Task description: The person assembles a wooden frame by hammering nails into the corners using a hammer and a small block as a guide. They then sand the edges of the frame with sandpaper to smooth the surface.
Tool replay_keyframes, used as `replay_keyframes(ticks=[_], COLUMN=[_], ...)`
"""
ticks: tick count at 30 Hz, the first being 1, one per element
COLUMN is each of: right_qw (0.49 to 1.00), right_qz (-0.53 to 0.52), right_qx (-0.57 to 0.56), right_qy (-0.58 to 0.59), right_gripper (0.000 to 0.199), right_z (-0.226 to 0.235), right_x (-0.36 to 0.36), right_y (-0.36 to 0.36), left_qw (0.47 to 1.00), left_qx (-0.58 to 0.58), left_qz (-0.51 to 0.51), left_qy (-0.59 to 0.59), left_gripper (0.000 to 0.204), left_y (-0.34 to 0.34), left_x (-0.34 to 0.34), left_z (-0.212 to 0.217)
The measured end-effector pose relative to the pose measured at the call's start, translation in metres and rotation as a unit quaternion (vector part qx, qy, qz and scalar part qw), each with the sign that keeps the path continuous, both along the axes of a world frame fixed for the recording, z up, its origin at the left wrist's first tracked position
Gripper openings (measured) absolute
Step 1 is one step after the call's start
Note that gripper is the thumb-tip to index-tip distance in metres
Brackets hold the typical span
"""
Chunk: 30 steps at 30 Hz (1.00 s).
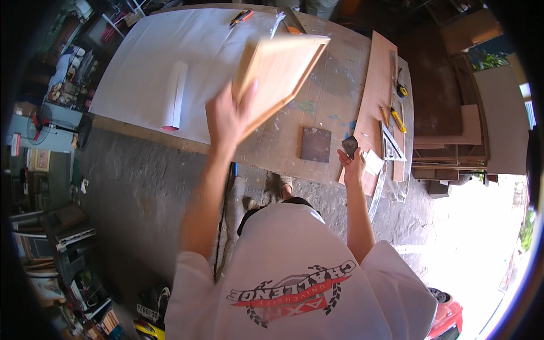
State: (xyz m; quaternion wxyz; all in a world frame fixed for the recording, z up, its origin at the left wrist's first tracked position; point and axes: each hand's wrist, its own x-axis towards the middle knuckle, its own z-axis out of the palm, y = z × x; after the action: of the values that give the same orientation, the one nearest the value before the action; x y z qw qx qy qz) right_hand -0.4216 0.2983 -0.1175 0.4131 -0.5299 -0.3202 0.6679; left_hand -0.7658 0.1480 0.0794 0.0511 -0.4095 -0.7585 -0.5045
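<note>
My left hand [228, 116] grips a shallow wooden frame [283, 71] by its near left edge. The frame has a flat light panel inside a raised rim, and is tilted up above the worktable, slightly blurred. Over the table's near right part, my right hand [354, 165] pinches a small dark grey piece [350, 145], perhaps folded sandpaper. A dark brown square sheet [315, 144] lies flat on the table between the two hands. Just beyond my right fingers is a small white card-like piece [373, 162].
White paper [147, 62] covers the table's left side, with a rolled sheet [174, 96] and pliers [241, 18] on it. Along the right lie a long plank [377, 73], a tape measure [402, 91], a yellow cutter [398, 120] and a metal square [391, 144]. A fan [42, 123] stands left.
</note>
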Motion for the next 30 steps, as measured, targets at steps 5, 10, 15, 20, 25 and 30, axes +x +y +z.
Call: replay_keyframes(ticks=[5, 10, 15, 20, 25, 30], right_qw=[0.989, 0.960, 0.842, 0.666, 0.557, 0.555], right_qz=[-0.017, -0.002, 0.058, 0.138, 0.162, 0.167], right_qx=[0.149, 0.280, 0.516, 0.701, 0.776, 0.772], right_qy=[-0.009, -0.027, -0.147, -0.214, -0.247, -0.263], right_gripper=[0.047, 0.046, 0.040, 0.035, 0.036, 0.036], right_z=[0.048, 0.125, 0.214, 0.248, 0.229, 0.217], right_x=[-0.004, -0.020, -0.062, -0.139, -0.169, -0.169], right_y=[-0.022, -0.016, 0.033, 0.091, 0.116, 0.123], left_qw=[0.967, 0.935, 0.927, 0.899, 0.914, 0.984], left_qx=[-0.102, -0.265, -0.340, -0.403, -0.336, -0.059], left_qz=[-0.085, -0.118, -0.086, -0.100, -0.202, -0.136], left_qy=[0.216, 0.204, 0.132, 0.137, -0.102, -0.097], left_gripper=[0.050, 0.045, 0.045, 0.044, 0.067, 0.092], left_y=[0.087, 0.120, 0.129, 0.135, 0.035, -0.044], left_x=[-0.009, 0.027, 0.049, 0.056, 0.015, 0.039], left_z=[0.127, 0.131, 0.116, 0.120, 0.124, 0.046])
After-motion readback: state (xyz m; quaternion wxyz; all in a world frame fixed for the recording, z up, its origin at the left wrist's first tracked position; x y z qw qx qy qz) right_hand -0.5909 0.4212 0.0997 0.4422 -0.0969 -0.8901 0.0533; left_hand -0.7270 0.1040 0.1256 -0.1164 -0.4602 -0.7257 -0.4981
